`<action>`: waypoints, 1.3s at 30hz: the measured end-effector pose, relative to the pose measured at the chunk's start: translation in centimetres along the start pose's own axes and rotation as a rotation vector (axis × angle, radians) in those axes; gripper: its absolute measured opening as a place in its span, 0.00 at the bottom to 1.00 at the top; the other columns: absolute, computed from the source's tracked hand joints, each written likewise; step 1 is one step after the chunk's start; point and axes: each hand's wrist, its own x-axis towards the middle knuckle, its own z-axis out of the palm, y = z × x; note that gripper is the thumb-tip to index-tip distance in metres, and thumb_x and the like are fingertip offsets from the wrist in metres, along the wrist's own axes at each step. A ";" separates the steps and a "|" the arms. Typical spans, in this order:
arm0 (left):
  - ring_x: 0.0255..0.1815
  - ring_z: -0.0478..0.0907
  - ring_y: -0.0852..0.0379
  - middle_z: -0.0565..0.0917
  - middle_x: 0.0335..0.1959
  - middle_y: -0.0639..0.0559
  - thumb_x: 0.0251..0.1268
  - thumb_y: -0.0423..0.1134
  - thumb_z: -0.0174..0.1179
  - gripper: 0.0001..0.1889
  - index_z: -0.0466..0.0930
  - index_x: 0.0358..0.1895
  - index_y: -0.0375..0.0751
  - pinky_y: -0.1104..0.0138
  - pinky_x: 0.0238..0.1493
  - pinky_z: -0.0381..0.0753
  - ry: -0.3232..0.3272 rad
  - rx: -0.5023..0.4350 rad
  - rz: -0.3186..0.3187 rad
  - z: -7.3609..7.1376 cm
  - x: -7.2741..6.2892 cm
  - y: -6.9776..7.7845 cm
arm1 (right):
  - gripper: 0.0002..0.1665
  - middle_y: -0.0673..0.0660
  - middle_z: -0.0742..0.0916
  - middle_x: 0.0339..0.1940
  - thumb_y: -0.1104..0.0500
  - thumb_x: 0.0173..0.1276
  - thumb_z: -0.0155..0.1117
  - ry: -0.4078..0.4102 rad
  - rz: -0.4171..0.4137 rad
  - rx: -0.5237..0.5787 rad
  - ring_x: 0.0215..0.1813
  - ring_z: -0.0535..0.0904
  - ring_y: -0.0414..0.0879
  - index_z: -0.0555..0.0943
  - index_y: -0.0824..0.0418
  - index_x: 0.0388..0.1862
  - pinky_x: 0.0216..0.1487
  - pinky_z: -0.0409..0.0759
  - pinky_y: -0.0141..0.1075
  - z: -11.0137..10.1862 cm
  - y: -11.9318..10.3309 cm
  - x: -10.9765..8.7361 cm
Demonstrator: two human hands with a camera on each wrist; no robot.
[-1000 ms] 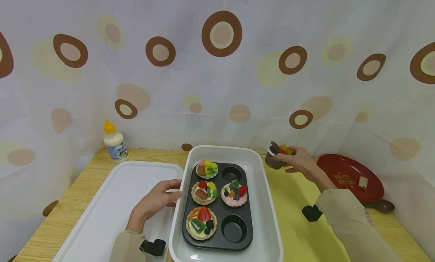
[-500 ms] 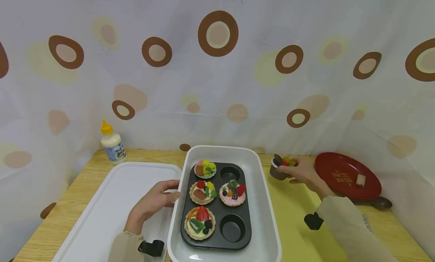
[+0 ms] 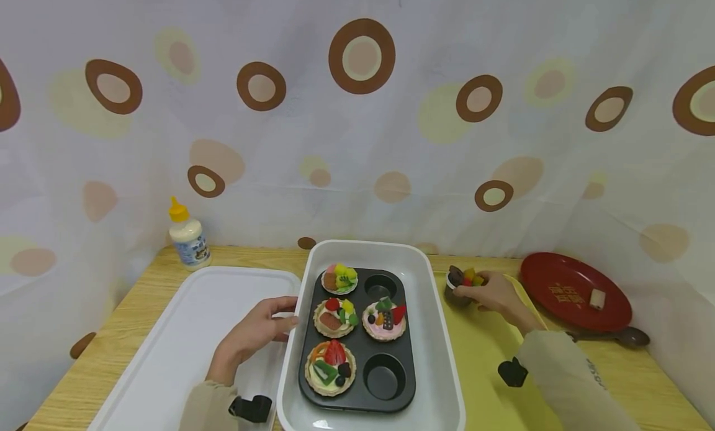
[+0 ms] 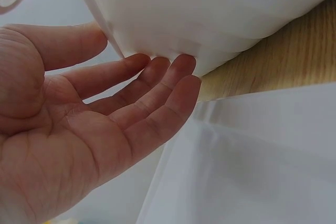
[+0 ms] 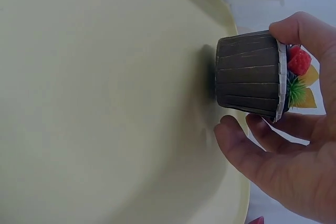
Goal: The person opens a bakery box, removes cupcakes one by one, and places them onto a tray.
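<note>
In the head view my right hand (image 3: 497, 297) holds a toy cupcake (image 3: 457, 287) over the far end of the yellow tray (image 3: 475, 362). The right wrist view shows the thumb and fingers pinching the cupcake (image 5: 249, 74) near its rim; its brown pleated cup has fruit pieces on top. My left hand (image 3: 259, 333) touches the side of a white bin (image 3: 438, 331), its relaxed fingers (image 4: 181, 72) against the outer wall. Inside the bin is a black muffin pan (image 3: 357, 362) with several fruit tarts, among them one (image 3: 331, 367) topped with strawberry and kiwi. Two pan cups hold nothing.
Left of the bin lies a white tray (image 3: 184, 331), with a yellow-capped bottle (image 3: 190, 238) behind it. A red plate (image 3: 558, 282) bearing a small beige piece (image 3: 597, 299) stands far right, beside a dark spoon (image 3: 631, 336). A patterned curtain (image 3: 357, 139) closes the back.
My right hand has lowered the cupcake from above the tray's far edge down toward the yellow tray. The left hand stays at the bin's side.
</note>
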 end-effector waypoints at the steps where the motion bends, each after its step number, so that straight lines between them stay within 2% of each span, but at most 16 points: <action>1: 0.55 0.76 0.42 0.68 0.64 0.27 0.70 0.33 0.52 0.27 0.60 0.67 0.21 0.55 0.46 0.82 0.000 0.000 0.000 0.0 0.0 0.0 | 0.28 0.56 0.79 0.32 0.48 0.56 0.72 0.001 -0.003 -0.005 0.35 0.78 0.49 0.76 0.69 0.42 0.36 0.83 0.41 0.1 0.0 0.0; 10: 0.55 0.76 0.42 0.68 0.64 0.27 0.70 0.33 0.52 0.27 0.60 0.67 0.21 0.56 0.46 0.82 0.003 -0.002 -0.006 0.0 0.0 0.1 | 0.41 0.63 0.81 0.43 0.46 0.56 0.72 -0.005 -0.029 -0.073 0.39 0.78 0.50 0.71 0.73 0.58 0.36 0.82 0.39 0.4 0.4 0.5; 17: 0.55 0.76 0.42 0.68 0.64 0.27 0.70 0.33 0.52 0.27 0.60 0.67 0.21 0.55 0.46 0.82 0.005 -0.004 -0.003 0.0 0.0 0.1 | 0.51 0.74 0.75 0.55 0.46 0.54 0.73 -0.018 -0.046 -0.114 0.42 0.78 0.53 0.64 0.74 0.67 0.37 0.82 0.40 0.4 0.4 0.6; 26: 0.55 0.76 0.42 0.68 0.64 0.27 0.69 0.32 0.53 0.27 0.60 0.67 0.20 0.55 0.46 0.82 0.000 -0.011 0.001 0.0 0.1 0.0 | 0.54 0.76 0.72 0.57 0.45 0.54 0.74 -0.029 -0.046 -0.120 0.48 0.76 0.58 0.61 0.73 0.69 0.40 0.83 0.42 0.1 0.4 0.4; 32: 0.55 0.76 0.42 0.68 0.64 0.27 0.70 0.33 0.53 0.27 0.60 0.67 0.21 0.55 0.46 0.82 0.002 -0.005 0.000 0.1 0.1 -0.1 | 0.53 0.77 0.72 0.60 0.44 0.54 0.73 -0.030 -0.099 -0.152 0.57 0.71 0.66 0.61 0.71 0.69 0.50 0.78 0.51 -0.9 0.1 -0.1; 36: 0.55 0.76 0.43 0.68 0.64 0.27 0.70 0.33 0.53 0.27 0.60 0.67 0.21 0.55 0.46 0.82 0.002 -0.004 -0.005 0.1 0.1 -0.2 | 0.54 0.77 0.69 0.63 0.42 0.57 0.71 -0.032 -0.114 -0.171 0.61 0.67 0.69 0.58 0.70 0.71 0.54 0.74 0.56 -1.7 -0.7 -0.7; 39: 0.55 0.76 0.42 0.68 0.64 0.27 0.70 0.33 0.52 0.27 0.60 0.67 0.21 0.55 0.46 0.82 0.005 0.002 -0.005 0.1 0.0 -0.1 | 0.53 0.76 0.67 0.65 0.41 0.60 0.68 -0.029 -0.111 -0.130 0.63 0.65 0.68 0.57 0.67 0.72 0.55 0.73 0.57 -2.1 -1.7 -1.3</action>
